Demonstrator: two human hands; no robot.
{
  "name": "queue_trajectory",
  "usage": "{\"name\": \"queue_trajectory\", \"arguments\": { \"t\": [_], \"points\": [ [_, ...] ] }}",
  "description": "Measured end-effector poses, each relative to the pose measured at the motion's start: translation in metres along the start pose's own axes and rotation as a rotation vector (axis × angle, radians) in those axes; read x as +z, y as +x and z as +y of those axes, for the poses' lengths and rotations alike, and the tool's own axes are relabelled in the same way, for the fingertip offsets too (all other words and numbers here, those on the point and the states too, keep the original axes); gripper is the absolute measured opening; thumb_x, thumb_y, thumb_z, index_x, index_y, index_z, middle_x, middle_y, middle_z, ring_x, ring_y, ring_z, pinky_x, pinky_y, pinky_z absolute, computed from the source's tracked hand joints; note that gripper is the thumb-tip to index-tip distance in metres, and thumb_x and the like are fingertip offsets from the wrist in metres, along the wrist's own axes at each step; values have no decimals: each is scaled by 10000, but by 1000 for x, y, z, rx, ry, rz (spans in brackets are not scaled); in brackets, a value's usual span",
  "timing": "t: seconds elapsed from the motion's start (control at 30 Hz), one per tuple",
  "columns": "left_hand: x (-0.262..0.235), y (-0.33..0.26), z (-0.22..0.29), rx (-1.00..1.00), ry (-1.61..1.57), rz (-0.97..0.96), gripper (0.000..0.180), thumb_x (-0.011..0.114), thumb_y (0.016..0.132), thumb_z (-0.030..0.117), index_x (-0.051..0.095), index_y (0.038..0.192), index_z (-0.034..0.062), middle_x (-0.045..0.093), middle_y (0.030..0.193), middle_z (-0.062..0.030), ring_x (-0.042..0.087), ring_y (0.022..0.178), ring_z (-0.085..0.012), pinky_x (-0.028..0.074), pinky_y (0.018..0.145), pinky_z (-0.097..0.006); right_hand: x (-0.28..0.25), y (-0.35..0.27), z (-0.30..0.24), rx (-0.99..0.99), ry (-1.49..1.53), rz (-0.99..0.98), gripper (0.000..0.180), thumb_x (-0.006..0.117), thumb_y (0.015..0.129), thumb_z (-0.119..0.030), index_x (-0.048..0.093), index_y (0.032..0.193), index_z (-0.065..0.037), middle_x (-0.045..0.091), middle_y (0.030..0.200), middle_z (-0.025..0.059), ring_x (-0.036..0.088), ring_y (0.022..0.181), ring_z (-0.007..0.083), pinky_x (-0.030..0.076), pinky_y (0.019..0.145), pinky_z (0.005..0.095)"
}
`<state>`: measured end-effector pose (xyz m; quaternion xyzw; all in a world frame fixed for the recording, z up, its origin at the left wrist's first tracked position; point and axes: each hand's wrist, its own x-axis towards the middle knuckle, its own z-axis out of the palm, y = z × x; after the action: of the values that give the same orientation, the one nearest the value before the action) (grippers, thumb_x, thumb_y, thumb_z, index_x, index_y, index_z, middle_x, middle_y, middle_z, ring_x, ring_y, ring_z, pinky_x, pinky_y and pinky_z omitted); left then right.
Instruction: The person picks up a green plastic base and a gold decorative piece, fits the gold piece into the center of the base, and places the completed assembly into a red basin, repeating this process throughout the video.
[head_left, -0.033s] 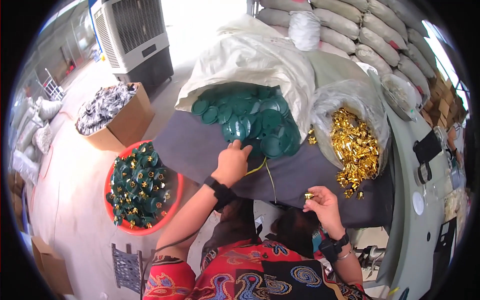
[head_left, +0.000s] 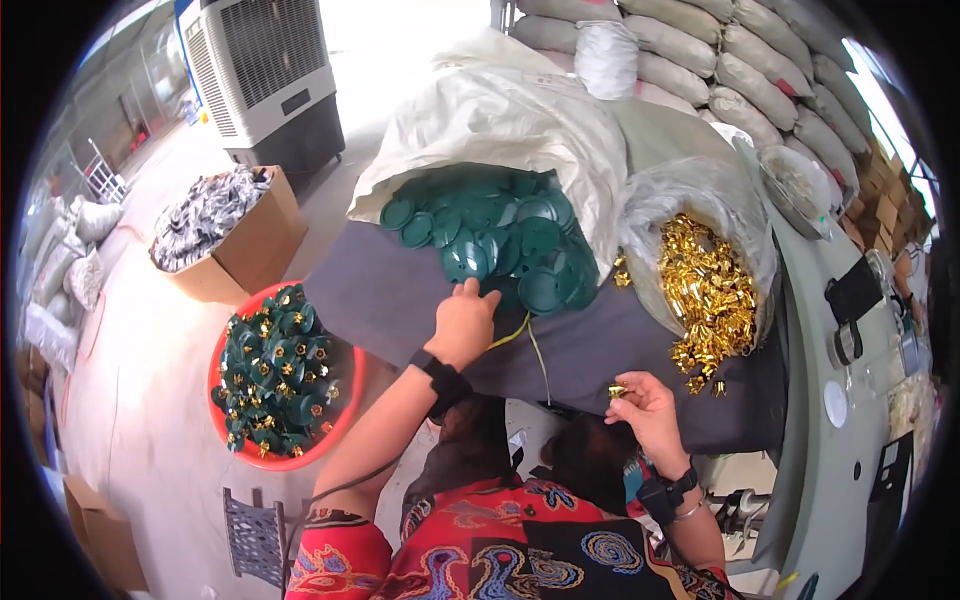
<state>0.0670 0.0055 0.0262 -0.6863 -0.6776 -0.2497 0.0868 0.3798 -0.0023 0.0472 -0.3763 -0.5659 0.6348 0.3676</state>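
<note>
Left hand (head_left: 464, 325): at green discs (head_left: 464, 255), grip unclear
Right hand (head_left: 648, 408): fingers clamp gold piece (head_left: 616, 391)
Bag (head_left: 490, 125): faces you for reach

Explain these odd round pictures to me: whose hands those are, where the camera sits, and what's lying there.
There is no machine here, just a person's own two hands. Both pictures come from one wide fisheye camera worn on the head, looking down, so straight edges bend.

On the dark cloth, green discs spill from a white sack; to the right, gold pieces spill from a clear plastic bag. The red tub at left contains green-and-gold pieces.

The right hand pinches one small gold piece. The left hand is at the discs' near edge; whether it grips one is unclear.
</note>
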Motion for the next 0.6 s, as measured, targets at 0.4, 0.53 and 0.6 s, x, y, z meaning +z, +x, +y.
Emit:
{"name": "queue_trajectory", "arguments": {
  "t": [0.4,0.53,0.6],
  "points": [
    [-67,-42,95,-481,-1316,-294,106,573,862,77,597,817,-16,583,665,-23,571,519,-87,423,441,-240,32,-1,-22,-326,-117,-150,314,580,881,16,521,1190,3,627,903,62,619,775,109,528,703,253],
    [-74,-51,116,-512,-1424,-322,102,550,864,47,604,914,-24,603,718,-15,565,519,-53,401,417,-192,42,4,-20,-374,-160,-185,270,588,896,-22,529,1158,10,630,887,66,637,774,126,531,697,260],
    [-74,-55,120,-518,-1431,-338,150,549,859,27,606,983,-38,617,774,-28,577,527,-57,411,418,-183,44,4,-19,-382,-158,-179,262,600,886,-21,540,1140,7,630,873,65,646,772,132,531,684,255]
  ]
}}
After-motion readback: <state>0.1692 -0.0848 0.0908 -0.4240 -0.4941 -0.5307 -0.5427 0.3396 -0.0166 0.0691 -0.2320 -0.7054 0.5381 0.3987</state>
